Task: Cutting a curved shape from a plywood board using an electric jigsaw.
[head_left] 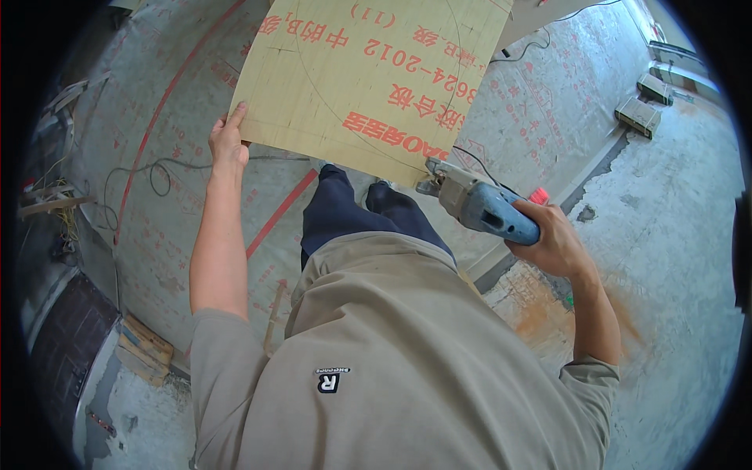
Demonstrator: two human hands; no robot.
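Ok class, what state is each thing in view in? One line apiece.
Large yellowish wooden board with red print: held up, thin curves marked on it.
Bare left hand: gripping the board's left edge.
Blue-and-grey power tool: nose at the board's near right corner; whether running, cannot tell.
Bare right hand: closed around the tool.
Thin dark cable: loosely looped.

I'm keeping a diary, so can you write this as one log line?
left hand: grips yellow board by left edge; right hand: holds blue power tool; tool's front: at board's near right corner
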